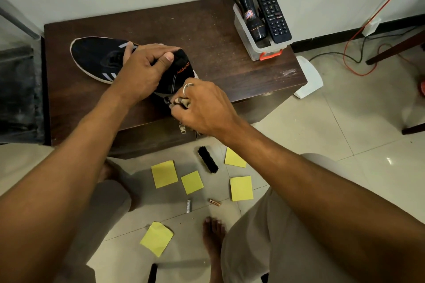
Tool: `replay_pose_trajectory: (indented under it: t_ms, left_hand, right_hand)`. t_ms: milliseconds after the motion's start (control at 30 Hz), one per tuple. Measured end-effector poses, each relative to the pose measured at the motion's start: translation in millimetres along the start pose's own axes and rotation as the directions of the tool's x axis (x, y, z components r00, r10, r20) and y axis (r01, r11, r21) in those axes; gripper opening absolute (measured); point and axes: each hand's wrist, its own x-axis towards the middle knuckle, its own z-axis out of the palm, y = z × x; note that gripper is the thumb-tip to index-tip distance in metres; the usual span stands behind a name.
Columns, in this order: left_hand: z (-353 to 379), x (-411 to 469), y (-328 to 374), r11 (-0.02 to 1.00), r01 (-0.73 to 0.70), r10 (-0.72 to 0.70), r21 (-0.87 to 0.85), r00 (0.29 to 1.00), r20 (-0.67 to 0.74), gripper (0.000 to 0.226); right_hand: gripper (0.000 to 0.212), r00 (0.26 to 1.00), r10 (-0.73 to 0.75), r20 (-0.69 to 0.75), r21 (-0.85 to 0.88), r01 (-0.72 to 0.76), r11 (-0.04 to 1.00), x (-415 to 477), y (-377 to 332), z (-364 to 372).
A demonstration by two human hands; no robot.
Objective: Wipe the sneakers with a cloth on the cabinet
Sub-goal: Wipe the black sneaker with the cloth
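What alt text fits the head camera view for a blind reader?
A person's left hand steadies a black sneaker on a wooden cabinet while the right hand holds a bunched cloth against its heel. Yellow notes and a brush lie on the floor.

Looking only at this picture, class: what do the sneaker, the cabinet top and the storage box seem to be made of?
The sneaker: matte dark knit-looking fabric, white rubbery sole edge. The cabinet top: dark wood or wood-look laminate, streaky grain, dull. The storage box: translucent plastic; the torch shows through its wall.
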Motion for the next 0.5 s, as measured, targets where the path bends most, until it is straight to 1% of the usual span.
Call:
replay_pose_trajectory:
  t_ms: [67,100,133,167,200,233,267,300,367,433,500]
  left_hand:
    - [-3,0,4,0.996,-0.001,0.000,0.088,1.000,0.006,0.039]
    - [-5,0,9,0.987,0.023,-0.025,0.157,1.000,0.012,0.047]
    - [-4,1,16,0.970,0.075,-0.081,0.231,0.997,0.016,0.059]
    - [-2,1,24,0.942,0.160,-0.170,0.294,0.985,0.011,0.070]
    - [3,1,32,0.904,0.260,-0.274,0.338,0.962,-0.008,0.078]
    - [9,0,40,0.870,0.349,-0.361,0.349,0.932,-0.032,0.081]
    - [15,-2,47,0.846,0.417,-0.422,0.331,0.904,-0.060,0.081]
    - [21,-3,52,0.833,0.462,-0.458,0.305,0.884,-0.088,0.078]
    - [29,0,44,0.841,0.468,-0.444,0.273,0.884,-0.147,0.064]
    - [28,5,33,0.892,0.402,-0.368,0.206,0.912,-0.183,0.041]
    - [20,2,23,0.951,0.290,-0.268,0.104,0.946,-0.179,0.022]
  right_hand:
    - [0.013,0.982,0.016,-0.189,0.113,0.005,0.994,-4,7,-7]
    - [0.010,0.956,0.061,-0.286,0.182,-0.008,0.983,-3,12,-11]
    - [0.005,0.923,0.137,-0.360,0.258,-0.043,0.965,0,18,-14]
    - [0.004,0.883,0.237,-0.406,0.334,-0.097,0.937,3,25,-17]
    - [0.008,0.840,0.340,-0.423,0.406,-0.160,0.900,8,31,-19]
    - [0.009,0.809,0.419,-0.412,0.470,-0.206,0.858,12,37,-20]
    - [0.010,0.798,0.467,-0.382,0.524,-0.229,0.820,14,40,-21]
    - [0.014,0.804,0.483,-0.346,0.559,-0.238,0.795,16,42,-20]
    - [0.023,0.843,0.468,-0.266,0.587,-0.243,0.772,16,42,-18]
    - [0.027,0.872,0.438,-0.217,0.581,-0.245,0.776,14,40,-14]
    - [0.028,0.882,0.426,-0.203,0.572,-0.246,0.782,14,39,-12]
